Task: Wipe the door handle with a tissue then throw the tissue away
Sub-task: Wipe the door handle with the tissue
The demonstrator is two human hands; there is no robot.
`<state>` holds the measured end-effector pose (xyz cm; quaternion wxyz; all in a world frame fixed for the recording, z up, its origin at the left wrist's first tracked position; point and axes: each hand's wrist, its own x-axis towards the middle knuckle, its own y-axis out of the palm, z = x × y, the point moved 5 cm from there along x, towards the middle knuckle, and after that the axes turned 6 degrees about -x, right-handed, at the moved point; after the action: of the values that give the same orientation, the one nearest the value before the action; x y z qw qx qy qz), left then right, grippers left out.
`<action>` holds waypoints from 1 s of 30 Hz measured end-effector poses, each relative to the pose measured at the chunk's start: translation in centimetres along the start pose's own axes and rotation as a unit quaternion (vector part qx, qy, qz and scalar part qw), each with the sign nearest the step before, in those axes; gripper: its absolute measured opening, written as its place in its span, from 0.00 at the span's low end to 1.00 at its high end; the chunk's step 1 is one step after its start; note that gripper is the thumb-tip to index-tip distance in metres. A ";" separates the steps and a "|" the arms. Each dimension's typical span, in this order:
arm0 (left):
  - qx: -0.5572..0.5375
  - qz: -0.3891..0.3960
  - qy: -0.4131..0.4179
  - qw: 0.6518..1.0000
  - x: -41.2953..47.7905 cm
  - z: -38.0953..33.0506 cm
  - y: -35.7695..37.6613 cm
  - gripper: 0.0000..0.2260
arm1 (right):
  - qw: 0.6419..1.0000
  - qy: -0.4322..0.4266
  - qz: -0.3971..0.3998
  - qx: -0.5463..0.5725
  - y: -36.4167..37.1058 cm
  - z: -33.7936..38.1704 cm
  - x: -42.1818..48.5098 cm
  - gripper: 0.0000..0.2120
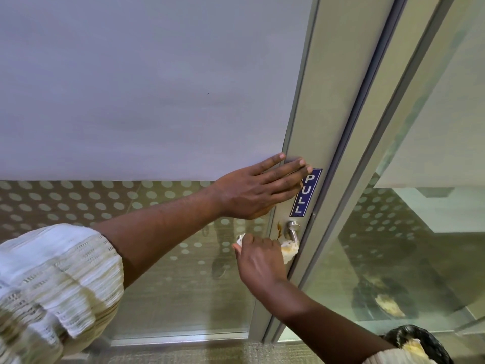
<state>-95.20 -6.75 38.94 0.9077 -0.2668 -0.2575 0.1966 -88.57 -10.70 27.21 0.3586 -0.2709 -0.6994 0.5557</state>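
A silver lever door handle [294,228] sits on the grey metal door frame, just below a blue PULL sign [305,192]. A brown smear [279,230] marks the frame left of the handle. My right hand [258,258] is closed around a white tissue [288,250], stained brown, pressed against the lower part of the handle. My left hand [258,190] lies flat with fingers spread on the door, its fingertips touching the frame beside the PULL sign.
The door [157,88] has a frosted upper panel and dotted glass below. A glass side panel [420,232] stands to the right. A black-lined bin [417,346] holding crumpled tissue sits at the bottom right on the floor.
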 end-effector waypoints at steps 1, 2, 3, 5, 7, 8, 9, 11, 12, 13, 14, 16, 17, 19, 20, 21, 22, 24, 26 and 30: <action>0.000 -0.001 0.000 1.000 0.0 0.0 0.0 0.26 | 0.999 0.023 0.022 0.026 0.0 0.2 0.8 0.19; 0.000 -0.002 -0.001 1.000 0.0 0.0 -0.1 0.26 | 0.996 0.049 0.042 0.059 0.2 0.4 1.7 0.20; -0.001 -0.004 -0.002 1.000 0.0 0.0 -0.1 0.26 | 0.991 0.077 0.067 0.090 0.5 0.5 2.5 0.20; -0.003 -0.003 -0.002 1.000 0.0 0.0 -0.2 0.26 | 0.982 0.107 0.102 0.120 0.9 0.8 3.3 0.20; -0.003 0.000 -0.001 1.000 0.0 0.0 -0.2 0.26 | 0.987 0.085 0.063 0.125 0.7 0.8 3.1 0.19; -0.003 0.000 -0.001 1.000 0.0 0.0 -0.2 0.26 | 0.991 0.057 0.023 0.117 0.6 0.7 2.6 0.18; -0.003 -0.001 -0.001 1.000 0.0 0.0 -0.2 0.26 | 0.994 0.021 -0.016 0.103 0.6 0.6 1.8 0.17; 0.001 0.000 0.000 1.000 0.0 0.1 -0.2 0.27 | 0.990 -0.054 -0.103 0.076 0.8 0.1 0.1 0.16; 0.002 0.001 0.001 1.000 0.0 0.1 -0.3 0.27 | 0.985 -0.083 -0.136 0.066 1.0 -0.5 -0.6 0.17; 0.002 0.002 0.001 1.000 0.0 0.0 -0.3 0.27 | 0.981 -0.110 -0.150 0.055 1.5 -1.1 -1.1 0.19; 0.004 0.001 0.001 1.000 0.0 0.0 -0.3 0.27 | 0.978 -0.134 -0.154 0.041 2.1 -1.8 -1.6 0.22; 0.005 -0.001 0.001 1.000 0.0 0.0 -0.3 0.27 | 0.974 -0.170 -0.150 0.019 3.0 -3.3 -2.6 0.28; 0.005 -0.001 0.001 1.000 0.0 0.0 -0.3 0.28 | 0.971 -0.184 -0.150 0.018 3.2 -4.3 -3.0 0.30; 0.006 0.000 0.004 1.000 0.1 0.0 -0.4 0.28 | 0.965 -0.212 -0.150 0.025 3.3 -5.8 -3.5 0.33; 0.008 0.001 0.005 1.000 0.1 0.0 -0.4 0.28 | 0.963 -0.223 -0.150 0.030 3.1 -6.4 -3.7 0.33; 0.010 0.001 0.006 1.000 0.1 -0.1 -0.4 0.28 | 0.960 -0.233 -0.150 0.032 2.9 -6.8 -3.8 0.33; 0.013 0.000 0.007 1.000 0.0 0.0 -0.4 0.28 | 0.959 -0.240 -0.149 0.031 2.7 -7.3 -3.9 0.33; 0.018 -0.003 0.009 1.000 0.0 0.0 -0.3 0.27 | 0.960 -0.241 -0.142 0.032 2.5 -8.3 -4.1 0.32; 0.019 -0.004 0.008 1.000 0.0 0.0 -0.2 0.27 | 0.964 -0.230 -0.126 0.036 2.3 -9.3 -4.4 0.29; 0.012 -0.002 0.006 1.000 0.0 -0.1 0.0 0.26 | 0.980 -0.139 -0.121 0.080 1.4 -11.2 -4.9 0.25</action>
<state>-95.18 -6.77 38.88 0.9127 -0.2563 -0.2502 0.1965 -76.65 -7.67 26.27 0.3429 -0.0753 -0.7235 0.5944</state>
